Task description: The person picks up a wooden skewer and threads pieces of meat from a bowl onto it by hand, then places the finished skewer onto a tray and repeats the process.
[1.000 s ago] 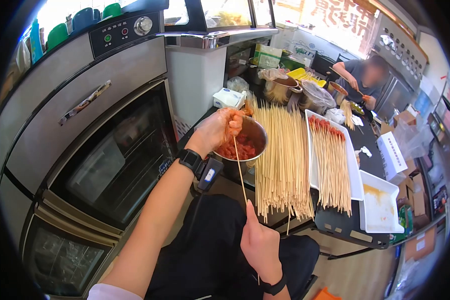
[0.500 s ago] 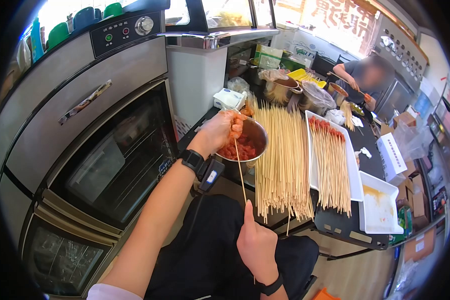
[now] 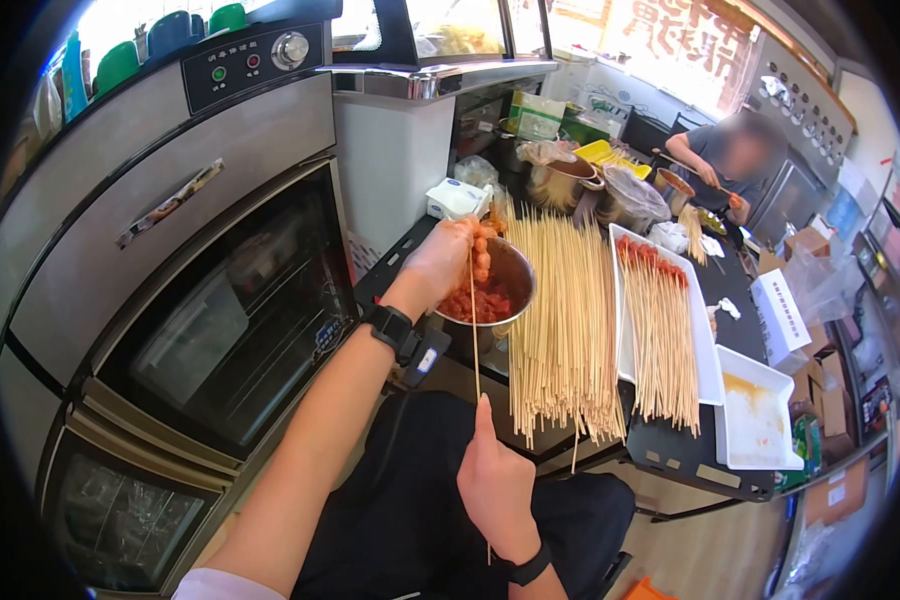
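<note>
My left hand (image 3: 452, 256), in a thin clear glove and closed, grips raw meat at the upper end of a bamboo skewer (image 3: 474, 335). Both are held over the near edge of a metal pot (image 3: 516, 266) with chunks of red meat (image 3: 488, 303) inside. Lower down, my right hand (image 3: 500, 497) is wrapped round the same skewer, its index finger stretched along the stick. Right of the pot lies a thick layer of bare skewers (image 3: 565, 320). Beside them, skewers with red meat on their far ends (image 3: 660, 335) rest in a long white tray (image 3: 711, 372).
A second white tray (image 3: 760, 455) stands at the table's right corner. A tissue box (image 3: 458, 199) sits behind the pot; more pots (image 3: 568, 172) stand farther back. At left is a large steel cabinet (image 3: 240, 290). Across the table, another person (image 3: 715, 150) holds a stick.
My left hand has turned slightly, showing more of the meat beside its fingers. The skewer is now more upright, and my right hand has shifted a little left.
</note>
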{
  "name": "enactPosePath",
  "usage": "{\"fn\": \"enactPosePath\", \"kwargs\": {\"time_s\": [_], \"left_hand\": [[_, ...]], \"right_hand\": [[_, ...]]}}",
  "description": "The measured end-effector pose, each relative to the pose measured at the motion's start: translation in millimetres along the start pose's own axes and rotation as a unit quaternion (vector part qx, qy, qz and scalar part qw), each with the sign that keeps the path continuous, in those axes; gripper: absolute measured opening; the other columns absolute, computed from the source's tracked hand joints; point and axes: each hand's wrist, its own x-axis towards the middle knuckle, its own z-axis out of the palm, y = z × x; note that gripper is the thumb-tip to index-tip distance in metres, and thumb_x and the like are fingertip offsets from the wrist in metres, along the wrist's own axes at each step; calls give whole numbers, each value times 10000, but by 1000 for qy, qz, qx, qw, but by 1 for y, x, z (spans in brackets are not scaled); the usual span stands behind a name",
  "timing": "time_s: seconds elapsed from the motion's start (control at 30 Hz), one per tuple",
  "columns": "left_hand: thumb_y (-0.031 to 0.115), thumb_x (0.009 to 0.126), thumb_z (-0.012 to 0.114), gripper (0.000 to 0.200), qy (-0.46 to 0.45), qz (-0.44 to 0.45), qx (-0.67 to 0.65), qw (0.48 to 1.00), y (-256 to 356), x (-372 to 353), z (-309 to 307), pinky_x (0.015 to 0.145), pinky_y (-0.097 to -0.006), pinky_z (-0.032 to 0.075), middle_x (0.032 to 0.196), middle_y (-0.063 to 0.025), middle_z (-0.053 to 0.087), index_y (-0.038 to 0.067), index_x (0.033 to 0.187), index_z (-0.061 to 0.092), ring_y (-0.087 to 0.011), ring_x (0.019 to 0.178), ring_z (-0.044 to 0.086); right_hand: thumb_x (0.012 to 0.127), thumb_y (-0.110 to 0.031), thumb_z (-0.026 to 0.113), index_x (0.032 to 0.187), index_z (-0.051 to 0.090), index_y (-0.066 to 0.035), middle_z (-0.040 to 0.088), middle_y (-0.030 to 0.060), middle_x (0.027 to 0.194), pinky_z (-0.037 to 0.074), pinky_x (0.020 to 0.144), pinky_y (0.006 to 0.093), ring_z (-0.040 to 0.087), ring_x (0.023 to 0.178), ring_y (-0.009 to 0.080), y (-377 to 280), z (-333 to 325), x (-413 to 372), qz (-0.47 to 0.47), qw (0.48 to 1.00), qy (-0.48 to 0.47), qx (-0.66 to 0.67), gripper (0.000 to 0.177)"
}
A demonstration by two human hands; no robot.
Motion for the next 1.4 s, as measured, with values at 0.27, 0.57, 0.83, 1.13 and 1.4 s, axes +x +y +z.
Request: {"fn": "enactPosePath", "kwargs": {"time_s": [0.27, 0.57, 0.83, 1.13, 1.4], "left_hand": [[171, 925, 319, 264, 46, 57, 103, 992, -4, 1, 1, 440, -266, 381, 651, -39, 450, 23, 795, 495, -136, 494, 445], [421, 918, 324, 518, -26, -67, 18, 997, -1, 9, -1, 617, -345, 478, 757, -111, 542, -61, 1019, 486, -220, 656, 547], [557, 868, 347, 646, 26, -61, 85, 994, -1, 6, 1, 696, -352, 469, 850, -145, 539, -57, 1026, 471, -247, 769, 555], [536, 880, 358, 608, 19, -57, 187, 980, -2, 2, 4, 631, -300, 448, 800, -115, 537, -45, 1016, 478, -199, 696, 542], [533, 894, 341, 607, -3, -64, 222, 973, -4, 1, 5, 629, -270, 444, 795, -109, 550, -41, 1017, 495, -173, 682, 536]], "right_hand": [[722, 0, 538, 1224, 420, 77, 418, 25, 464, 369, 352, 291, 440, 349, 164, -1, 1, 3, -5, 1000, 19, 21, 522], [791, -33, 515, 1254, 416, 17, 458, 126, 508, 390, 413, 369, 493, 418, 277, 13, 7, 9, 73, 992, 27, 104, 477], [842, -103, 435, 1246, 418, 4, 525, 216, 628, 416, 512, 418, 540, 534, 341, 76, -41, 24, 212, 970, 26, 114, 418], [829, -135, 387, 1226, 412, 38, 586, 246, 750, 451, 640, 468, 587, 705, 384, 232, -58, 90, 222, 966, -28, -126, 434], [797, -85, 413, 1174, 450, 66, 584, 255, 870, 455, 687, 479, 585, 793, 394, 249, -33, 111, 212, 953, -102, -188, 408]]}}
